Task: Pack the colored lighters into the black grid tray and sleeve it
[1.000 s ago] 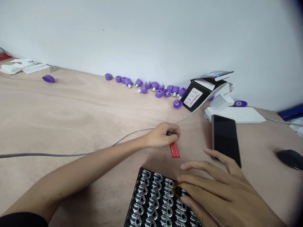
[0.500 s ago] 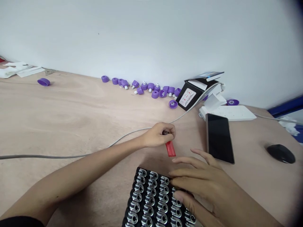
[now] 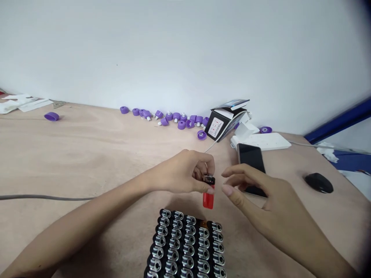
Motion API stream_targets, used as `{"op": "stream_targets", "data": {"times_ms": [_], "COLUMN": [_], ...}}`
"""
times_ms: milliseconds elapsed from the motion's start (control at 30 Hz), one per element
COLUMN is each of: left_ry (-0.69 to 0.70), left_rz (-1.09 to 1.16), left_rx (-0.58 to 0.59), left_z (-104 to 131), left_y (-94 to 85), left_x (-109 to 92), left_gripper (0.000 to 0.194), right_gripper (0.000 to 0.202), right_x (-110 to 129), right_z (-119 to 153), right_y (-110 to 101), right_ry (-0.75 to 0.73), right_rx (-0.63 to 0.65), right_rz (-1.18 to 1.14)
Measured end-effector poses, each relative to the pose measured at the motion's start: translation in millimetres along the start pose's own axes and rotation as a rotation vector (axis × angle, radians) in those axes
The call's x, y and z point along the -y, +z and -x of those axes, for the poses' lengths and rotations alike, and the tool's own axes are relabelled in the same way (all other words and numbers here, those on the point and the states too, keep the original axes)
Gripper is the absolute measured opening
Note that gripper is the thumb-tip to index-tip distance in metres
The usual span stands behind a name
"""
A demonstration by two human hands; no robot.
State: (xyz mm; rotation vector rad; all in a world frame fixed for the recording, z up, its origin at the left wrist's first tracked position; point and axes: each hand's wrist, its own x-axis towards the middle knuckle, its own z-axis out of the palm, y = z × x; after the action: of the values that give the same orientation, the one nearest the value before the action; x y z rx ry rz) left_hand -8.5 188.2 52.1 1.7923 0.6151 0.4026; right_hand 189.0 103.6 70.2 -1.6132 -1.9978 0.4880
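Note:
A red cigarette lighter [image 3: 208,201] with a black and metal top is pinched upright between the thumb and fingers of my left hand [image 3: 182,173]. Just to its right, apart from the lighter, my right hand [image 3: 262,199] is held with curved fingers and thumb spread, nothing between them. Below both hands stands a packed block of lighters [image 3: 188,250], their metal tops in rows facing up. One place in its far row shows a gap with an orange-brown bottom [image 3: 203,224]. The block's near end is cut off by the frame.
Several purple caps with white fittings [image 3: 176,117] lie along the wall beside a black box [image 3: 216,125]. To the right are a white power strip [image 3: 272,141], a phone [image 3: 251,153] partly behind my right hand, and a black mouse [image 3: 319,182]. A grey cable [image 3: 46,197] crosses the table.
My right hand has lifted off the lighter block and come up beside the red lighter. My left hand has turned, showing more of the lighter's top. The view has shifted slightly.

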Motion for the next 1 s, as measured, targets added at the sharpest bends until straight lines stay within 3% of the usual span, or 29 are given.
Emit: {"op": "stream_targets", "data": {"times_ms": [167,333,433,567,733,900,1000], "left_ry": [-0.010,0.090,0.147,0.180,-0.002,-0.074,-0.054], "left_rz": [-0.271,-0.499,-0.565,-0.599,-0.594,-0.603,-0.630], "left_rx": [-0.029,-0.048,-0.023,-0.021,0.141,0.331,0.348], "left_z": [19.2,27.2,26.8,28.4,39.4,40.7,37.8], "left_y": [11.0,27.1,33.6,24.1,-1.2,-0.7,4.1], "left_x": [-22.9,-29.1,-25.7,-22.2,-26.9,-29.1,-28.0], "left_gripper": [0.037,0.035,0.056,0.081,0.104,0.094,0.082], "right_gripper": [0.011,0.009,0.015,0.020,0.018,0.023,0.028], "right_x": [11.6,20.0,18.6,12.0,11.9,20.3,22.9], "right_z": [2.9,7.1,5.6,4.3,9.8,16.6,17.5], "right_y": [10.9,15.9,13.6,5.1,0.3,8.9,13.8], "right_ry": [-0.041,-0.063,-0.053,-0.080,-0.202,-0.313,-0.384], "right_rx": [0.156,0.093,0.116,0.184,0.217,0.265,0.253], "right_rz": [-0.067,0.025,0.000,0.002,0.095,0.060,0.021]}}
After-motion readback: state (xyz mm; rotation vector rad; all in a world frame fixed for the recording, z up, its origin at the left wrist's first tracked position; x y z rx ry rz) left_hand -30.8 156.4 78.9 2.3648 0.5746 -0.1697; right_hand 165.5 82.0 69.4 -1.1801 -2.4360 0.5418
